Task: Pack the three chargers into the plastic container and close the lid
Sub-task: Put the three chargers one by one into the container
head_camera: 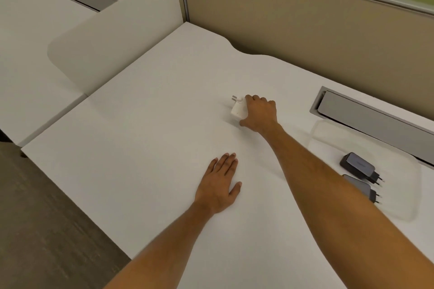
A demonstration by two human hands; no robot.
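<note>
A white charger [238, 108] with two metal prongs lies on the white desk near its middle. My right hand [259, 112] is closed around it, fingers over its far side and thumb at its near corner. Two dark chargers lie inside a clear plastic container [399, 199] at the right: one [358, 165] further back, the other [362, 187] partly hidden behind my right forearm. The container's walls are faint and no lid is visible. My left hand [222, 183] rests flat on the desk, palm down, holding nothing.
A grey cable tray [366, 116] is recessed in the desk at the back right. A beige partition wall [293, 19] runs behind the desk. A rounded white divider [117, 37] stands at the left. The desk's left edge [70, 192] drops to a dark floor.
</note>
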